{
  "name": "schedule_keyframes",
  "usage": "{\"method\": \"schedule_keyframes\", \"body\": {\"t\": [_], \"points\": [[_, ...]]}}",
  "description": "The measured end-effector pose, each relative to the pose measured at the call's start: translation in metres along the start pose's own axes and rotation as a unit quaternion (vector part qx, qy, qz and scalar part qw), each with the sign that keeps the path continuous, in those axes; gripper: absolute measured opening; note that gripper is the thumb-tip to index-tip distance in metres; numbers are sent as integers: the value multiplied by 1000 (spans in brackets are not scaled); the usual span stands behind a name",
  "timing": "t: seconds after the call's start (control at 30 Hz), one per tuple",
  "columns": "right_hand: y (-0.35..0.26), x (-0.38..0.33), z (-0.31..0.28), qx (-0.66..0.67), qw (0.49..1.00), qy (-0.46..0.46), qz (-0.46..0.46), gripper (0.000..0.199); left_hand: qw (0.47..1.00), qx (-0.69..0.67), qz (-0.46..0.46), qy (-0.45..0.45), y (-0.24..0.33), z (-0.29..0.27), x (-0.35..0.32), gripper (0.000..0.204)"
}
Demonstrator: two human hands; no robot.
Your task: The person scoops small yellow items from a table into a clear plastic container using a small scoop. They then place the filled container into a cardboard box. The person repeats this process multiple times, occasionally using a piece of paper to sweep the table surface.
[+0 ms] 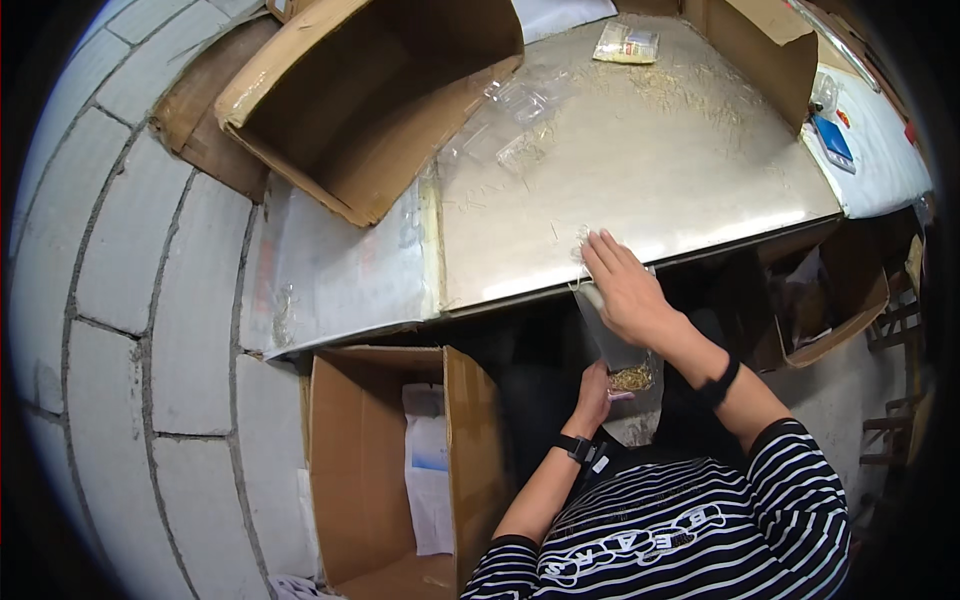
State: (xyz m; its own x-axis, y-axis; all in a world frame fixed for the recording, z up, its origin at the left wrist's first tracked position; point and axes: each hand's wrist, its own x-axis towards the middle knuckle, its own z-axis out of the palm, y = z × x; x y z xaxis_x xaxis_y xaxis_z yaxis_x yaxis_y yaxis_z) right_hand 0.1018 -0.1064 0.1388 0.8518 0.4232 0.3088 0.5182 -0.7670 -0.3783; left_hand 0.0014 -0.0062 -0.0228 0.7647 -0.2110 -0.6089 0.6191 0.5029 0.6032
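Note:
My right hand [625, 290] lies with fingers stretched out and close together at the table's front edge, over the upper end of a grey, chute-like sheet [612, 338]. A few thin wire-like pieces [583, 243] are by its fingertips. The sheet slopes down from the edge toward my lap. Lower on it is a heap of small gold-coloured metal pieces [632, 377]. My left hand [592, 394] is closed beside this heap, next to a pinkish strip [622, 395]. What its fingers grip is partly hidden.
Clear plastic boxes [520, 100] and scattered thin pieces lie on the table [660, 170]. A packet [627, 43] lies farther back. An open carton [375, 90] leans at left; another carton [475, 450] stands below. A blue device [832, 143] is at right, above a box [840, 300].

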Motion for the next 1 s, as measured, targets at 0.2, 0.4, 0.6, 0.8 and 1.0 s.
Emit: {"method": "schedule_keyframes", "body": {"t": [0.2, 0.4, 0.6, 0.8, 1.0], "points": [[7, -89, -69, 101, 994, 32, 5, 47, 998, -19, 24, -49, -2, -3, -11, 46], [37, -142, -71, 157, 982, -29, 105, 37, 998, 18, 16, -63, -7, -9, -17, 48], [32, -154, -59, 240, 957, -96, 133, 25, 990, 55, 1, -128, -4, -19, -47, 52], [25, -146, -32, 324, 927, -131, 135, 31, 989, 106, 41, -99, 32, 21, -88, 51], [2, -131, -27, 129, 985, -97, -56, 42, 991, 98, 76, -50, 47, 48, -93, 44]]}}
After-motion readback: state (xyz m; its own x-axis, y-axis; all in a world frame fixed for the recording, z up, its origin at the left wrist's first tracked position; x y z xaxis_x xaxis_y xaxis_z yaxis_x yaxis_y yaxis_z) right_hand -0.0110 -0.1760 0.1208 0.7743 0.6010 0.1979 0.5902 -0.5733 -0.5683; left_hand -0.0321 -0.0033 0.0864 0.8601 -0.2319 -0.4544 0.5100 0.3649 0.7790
